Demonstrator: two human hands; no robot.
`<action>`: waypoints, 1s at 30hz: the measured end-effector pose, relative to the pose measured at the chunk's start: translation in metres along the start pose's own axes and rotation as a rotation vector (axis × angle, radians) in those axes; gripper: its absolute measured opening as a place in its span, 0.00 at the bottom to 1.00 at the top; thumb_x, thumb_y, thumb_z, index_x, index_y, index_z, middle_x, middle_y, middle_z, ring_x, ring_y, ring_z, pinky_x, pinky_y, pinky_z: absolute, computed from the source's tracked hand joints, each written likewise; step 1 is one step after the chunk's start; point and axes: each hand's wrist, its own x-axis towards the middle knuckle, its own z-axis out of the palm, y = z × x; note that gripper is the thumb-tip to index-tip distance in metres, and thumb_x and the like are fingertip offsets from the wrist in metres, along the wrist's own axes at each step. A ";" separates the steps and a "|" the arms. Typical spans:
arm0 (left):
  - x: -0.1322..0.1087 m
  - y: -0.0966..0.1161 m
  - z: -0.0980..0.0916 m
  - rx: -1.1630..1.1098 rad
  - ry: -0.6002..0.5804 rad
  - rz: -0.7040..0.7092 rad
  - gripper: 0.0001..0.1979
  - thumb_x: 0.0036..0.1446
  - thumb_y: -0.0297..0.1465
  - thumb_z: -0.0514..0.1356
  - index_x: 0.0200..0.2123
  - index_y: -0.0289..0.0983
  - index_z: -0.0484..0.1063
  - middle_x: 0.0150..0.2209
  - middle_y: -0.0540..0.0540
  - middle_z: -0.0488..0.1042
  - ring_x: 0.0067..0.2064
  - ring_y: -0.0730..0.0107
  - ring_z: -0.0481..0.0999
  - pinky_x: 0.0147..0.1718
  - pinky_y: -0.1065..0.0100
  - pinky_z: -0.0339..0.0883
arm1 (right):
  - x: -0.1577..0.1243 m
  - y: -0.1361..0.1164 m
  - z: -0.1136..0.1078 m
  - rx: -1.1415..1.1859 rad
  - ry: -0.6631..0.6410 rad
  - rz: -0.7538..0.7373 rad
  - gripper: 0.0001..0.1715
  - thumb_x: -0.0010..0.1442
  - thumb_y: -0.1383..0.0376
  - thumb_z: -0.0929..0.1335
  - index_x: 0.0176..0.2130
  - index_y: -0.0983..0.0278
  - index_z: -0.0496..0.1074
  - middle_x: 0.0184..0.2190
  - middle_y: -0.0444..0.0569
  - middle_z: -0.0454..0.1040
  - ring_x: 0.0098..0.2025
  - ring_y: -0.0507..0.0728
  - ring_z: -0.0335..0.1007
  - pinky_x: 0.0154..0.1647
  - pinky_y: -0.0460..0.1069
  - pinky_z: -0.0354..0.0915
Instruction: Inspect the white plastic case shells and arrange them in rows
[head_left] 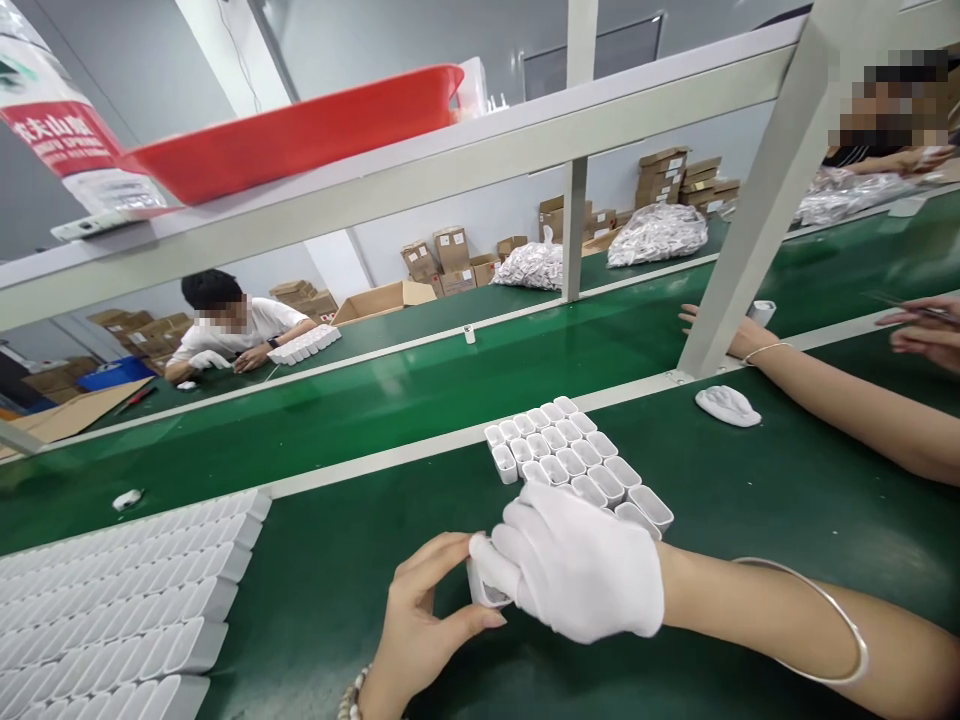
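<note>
My bare left hand (426, 615) grips a small white plastic housing (487, 590) between thumb and fingers, over the green bench. From the right, my white-gloved right hand (581, 565) reaches to the same housing, its thumb and fingertips at the open top. The glove covers part of the housing, and whether a small part is pinched in those fingers is hidden. Just behind the glove stand rows of similar open-topped white housings (585, 458), partly covered by my right hand.
Long rows of white housings (135, 600) fill the left side. A green conveyor belt (420, 360) runs behind the bench, below a shelf with a red tray (300, 130). At the right lie a folded white glove (727, 405) and another person's arm (840, 400). A slanted post (750, 210) rises there.
</note>
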 end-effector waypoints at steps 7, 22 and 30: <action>0.002 0.005 -0.003 -0.224 -0.039 -0.088 0.24 0.46 0.43 0.76 0.48 0.49 0.82 0.46 0.44 0.83 0.45 0.61 0.83 0.45 0.71 0.77 | -0.002 0.022 0.021 0.559 0.052 0.275 0.21 0.68 0.52 0.66 0.33 0.65 0.73 0.22 0.41 0.65 0.23 0.48 0.54 0.24 0.46 0.48; 0.008 0.019 -0.003 -0.459 -0.170 -0.432 0.20 0.47 0.45 0.75 0.39 0.39 0.86 0.29 0.44 0.77 0.30 0.68 0.74 0.32 0.69 0.72 | 0.002 0.001 0.010 0.162 0.058 -0.305 0.13 0.59 0.67 0.65 0.23 0.63 0.68 0.20 0.47 0.64 0.21 0.52 0.51 0.23 0.50 0.44; 0.005 0.013 -0.009 -0.587 -0.254 -0.277 0.25 0.42 0.43 0.78 0.45 0.42 0.84 0.42 0.38 0.82 0.44 0.53 0.81 0.46 0.59 0.76 | -0.006 0.021 -0.004 0.883 0.291 0.338 0.18 0.69 0.57 0.65 0.38 0.64 0.80 0.26 0.46 0.75 0.27 0.52 0.67 0.28 0.47 0.60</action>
